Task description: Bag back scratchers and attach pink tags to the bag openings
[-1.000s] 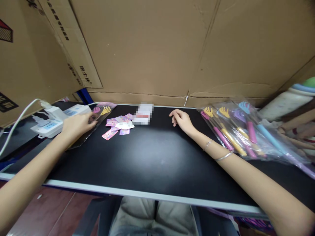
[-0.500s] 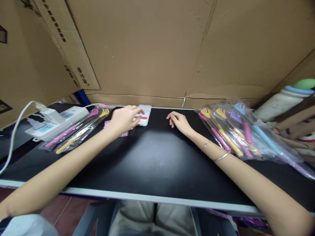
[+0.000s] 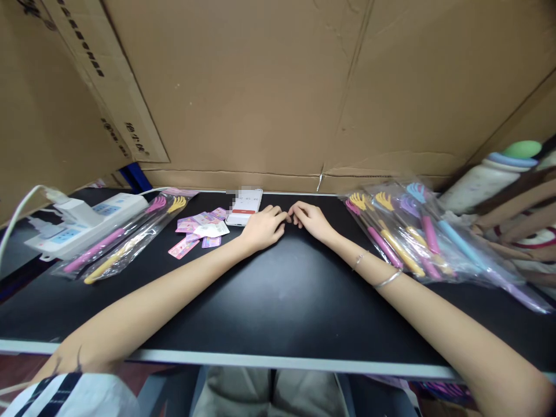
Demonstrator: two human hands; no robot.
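Note:
My left hand [image 3: 264, 227] lies palm down on the black table, fingers loosely spread and holding nothing. Its fingertips meet or nearly meet those of my right hand [image 3: 313, 221]. The right hand rests on its side with the fingers loosely bent; nothing shows in it. Just left of my left hand is a white phone [image 3: 246, 204] with digits and a red bar on its screen, its upper left blurred out. Several small pink and purple printed cards [image 3: 186, 246] lie in an overlapping pile beside the phone, with a whitish one [image 3: 212, 230] on top.
Bagged pink and yellow hand-shaped back scratchers [image 3: 125, 237] lie at left, against a white power strip [image 3: 82, 226] with plugs and cable. Several more bagged back scratchers [image 3: 403, 237] lie at right, near a white bottle [image 3: 482, 182] with a green top. Cardboard [image 3: 260, 87] walls the table's back.
My left hand has moved off the phone, rightward to my right hand, uncovering the cards and screen. The right hand stays in place. The view has shifted slightly.

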